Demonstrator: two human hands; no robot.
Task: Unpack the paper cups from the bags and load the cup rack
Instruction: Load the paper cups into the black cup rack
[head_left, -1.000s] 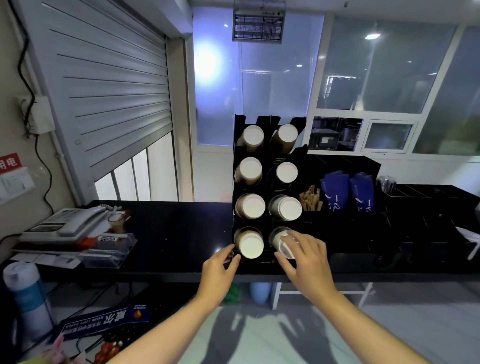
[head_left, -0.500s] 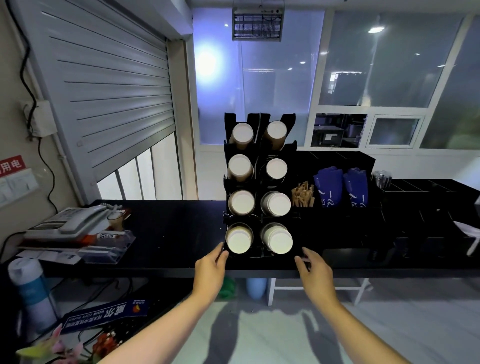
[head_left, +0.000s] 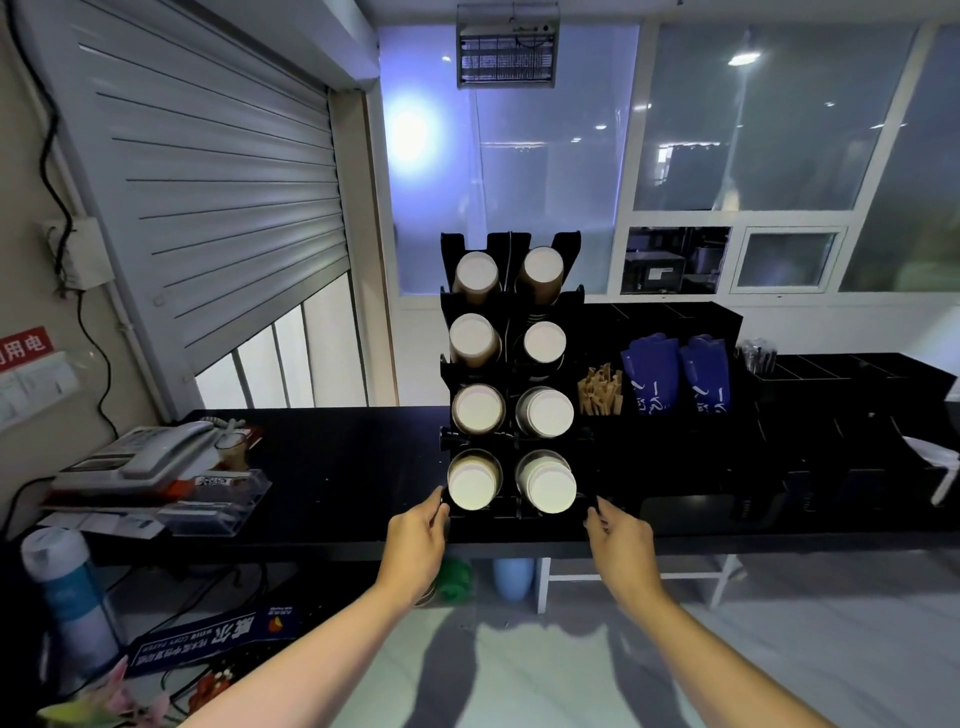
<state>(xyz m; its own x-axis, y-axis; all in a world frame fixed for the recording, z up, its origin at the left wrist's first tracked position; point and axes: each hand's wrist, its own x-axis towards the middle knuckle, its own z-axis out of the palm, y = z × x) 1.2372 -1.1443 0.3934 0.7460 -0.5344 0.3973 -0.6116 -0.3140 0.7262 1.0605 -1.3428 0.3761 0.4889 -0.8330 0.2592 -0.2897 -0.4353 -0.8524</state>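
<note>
A black cup rack (head_left: 510, 441) stands upright on the black counter (head_left: 337, 467), near its front edge. Its slots, in two columns, each hold a stack of paper cups with the white bottoms facing me, such as the bottom-left stack (head_left: 471, 486) and the bottom-right stack (head_left: 548, 486). My left hand (head_left: 415, 540) touches the rack's lower left corner with nearly straight fingers. My right hand (head_left: 621, 540) touches the lower right corner in the same way. Neither hand holds a cup. No bags are in view.
Right of the rack are wooden stirrers (head_left: 600, 389), two blue sleeve packs (head_left: 675, 374) and black organiser trays (head_left: 831, 405). A telephone (head_left: 156, 452) and a clear tray (head_left: 218, 499) lie at the counter's left. A bottle (head_left: 62, 587) stands below.
My right hand has left the bottom-right cup stack and dropped to the rack's lower right corner. My left hand stays at the lower left corner. The view has pulled back slightly.
</note>
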